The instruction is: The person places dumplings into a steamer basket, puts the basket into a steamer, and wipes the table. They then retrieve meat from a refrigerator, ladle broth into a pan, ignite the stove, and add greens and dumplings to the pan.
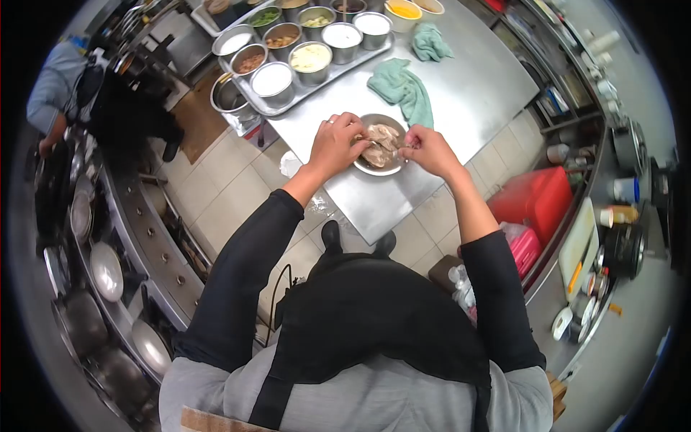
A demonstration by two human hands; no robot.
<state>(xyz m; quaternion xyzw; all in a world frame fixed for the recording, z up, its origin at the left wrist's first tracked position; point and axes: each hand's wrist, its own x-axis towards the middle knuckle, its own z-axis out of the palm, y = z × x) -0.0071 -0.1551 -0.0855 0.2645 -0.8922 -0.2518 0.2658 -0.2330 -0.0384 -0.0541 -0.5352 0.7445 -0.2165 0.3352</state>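
Note:
A round metal bowl point(379, 171) sits on the steel table, holding chunks of pale cooked meat point(385, 135). My left hand point(335, 144) reaches over the bowl's left rim, its fingers closed on the edge of the meat. On the opposite side, my right hand point(430, 151) is closed in a pinch at the right rim. Whatever lies between its fingertips is too small or hidden to make out. Just beyond the bowl lies a crumpled green cloth point(400, 88).
A metal tray point(327, 86) with several tins of ingredients stands at the back left of the steel table point(479, 79). A second green cloth point(430, 42) lies farther back. Pans point(108, 270) line the stove at left, where another person point(68, 93) stands. A red bin point(531, 196) is at right.

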